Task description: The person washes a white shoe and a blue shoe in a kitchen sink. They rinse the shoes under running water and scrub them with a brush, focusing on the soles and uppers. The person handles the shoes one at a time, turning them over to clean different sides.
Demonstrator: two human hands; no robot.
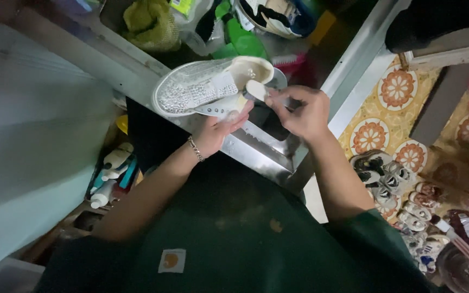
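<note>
- The shoe (207,87), white and studded, sits upper middle of the frame, propped on the fingertips of the left hand (218,130), which is open underneath it, palm up. That looks like a balancing act more than a real grip, so one hard push could tip the shoe off.
- The right hand (299,111) is pinched narrow around a small white brush (256,89), its head right at the shoe's opening. The fingers sit close to the head, so I'd guess it could twist or slip if things are wet. Can't tell if they are.
- Just below the hands is a steel sink (267,157) edge. If the shoe goes, it probably lands in there or bounces off to the tiled floor (397,87) on the right.
- The studs look like the fragile bit. Scrubbing across them too hard might pop some loose, I reckon.
- The bracelet (194,149) on the left wrist could snag laces or catch splashes.
- It's pretty dim, so missed spots seem likely.
- More shoes (403,195) are lined up lower right on the floor, and bottles (109,173) are lower left, well apart from the hands, so no real risk there.
</note>
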